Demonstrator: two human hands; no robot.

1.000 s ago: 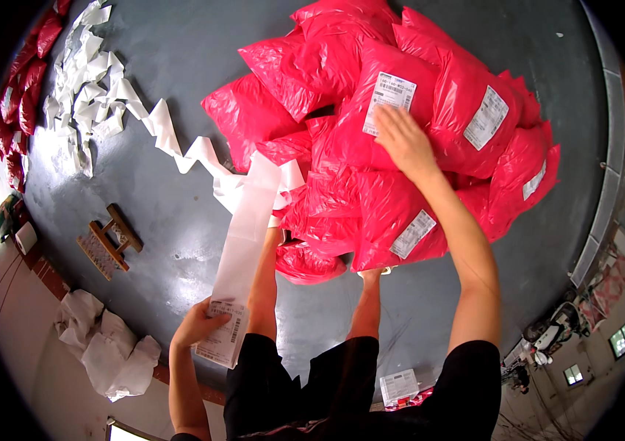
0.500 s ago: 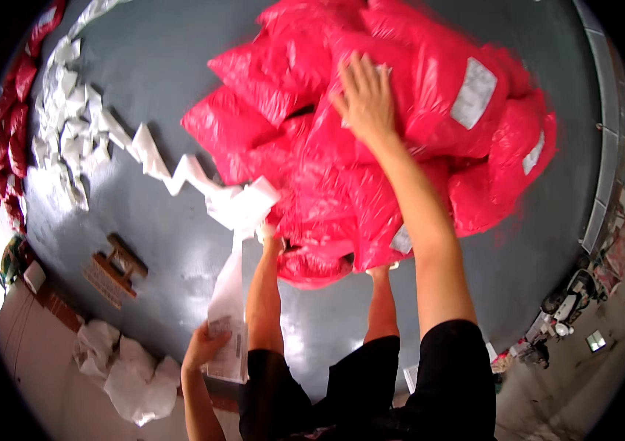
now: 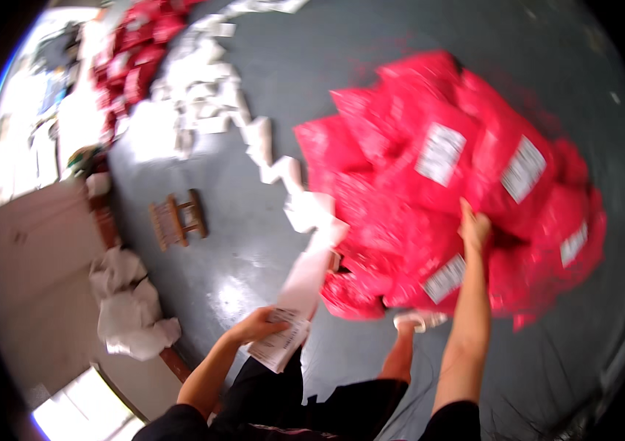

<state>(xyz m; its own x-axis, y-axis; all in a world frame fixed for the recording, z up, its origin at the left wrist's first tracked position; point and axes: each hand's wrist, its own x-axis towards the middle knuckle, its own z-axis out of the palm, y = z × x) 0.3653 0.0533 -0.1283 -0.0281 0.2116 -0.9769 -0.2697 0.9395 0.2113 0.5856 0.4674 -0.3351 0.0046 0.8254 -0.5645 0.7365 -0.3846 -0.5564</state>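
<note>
A heap of red plastic parcel bags (image 3: 408, 239) lies in front of me, several bearing white printed labels. My left hand (image 3: 259, 325) is closed on the near end of a long strip of white printed labels (image 3: 301, 283). The strip runs up from that hand to the left side of the heap and on across the floor. My right hand (image 3: 475, 226) is closed at the lower edge of a labelled red bag (image 3: 490, 200) in the middle of the heap; slight blur softens its fingers.
A small wooden stool (image 3: 180, 219) stands on the grey floor (image 3: 231, 257) at left. The rest of the strip lies in loose folds (image 3: 206, 95) farther off, beside another pile of red bags (image 3: 139, 59). White sacks (image 3: 128, 305) sit against the left wall.
My right hand has gone from lying flat on the heap to closing at a bag's edge. A label now shows on the bag where it lay. The view has swung left.
</note>
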